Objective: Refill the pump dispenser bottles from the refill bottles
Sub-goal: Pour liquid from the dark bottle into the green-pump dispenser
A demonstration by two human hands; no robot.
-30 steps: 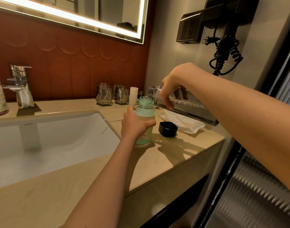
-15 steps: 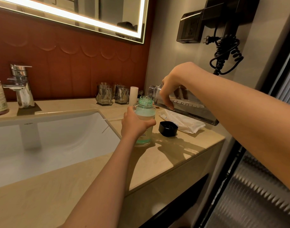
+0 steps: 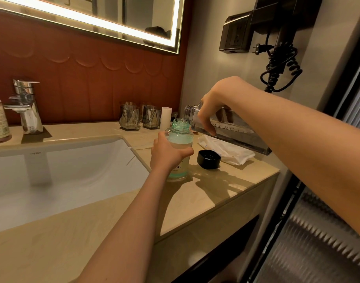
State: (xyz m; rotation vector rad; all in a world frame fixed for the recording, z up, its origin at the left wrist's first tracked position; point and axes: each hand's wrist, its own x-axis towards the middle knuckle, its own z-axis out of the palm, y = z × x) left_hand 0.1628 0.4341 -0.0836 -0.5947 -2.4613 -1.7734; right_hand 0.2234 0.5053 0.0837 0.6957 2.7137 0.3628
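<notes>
The left grip [image 3: 167, 155] is wrapped round the green bottle [image 3: 181, 137] standing on the tabletop [image 3: 205, 199]. The right grip [image 3: 215, 103] holds the clear refill bottle [image 3: 234, 133] tipped, with its mouth just over the green bottle's open top. A black cap [image 3: 208, 159] lies just right of the left grip.

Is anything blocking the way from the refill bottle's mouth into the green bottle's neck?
Nothing visible. The neck of the green bottle is open, the mouth of the clear refill bottle is tilted just above it, and the black cap lies on the counter to the right, out of the way.
</notes>
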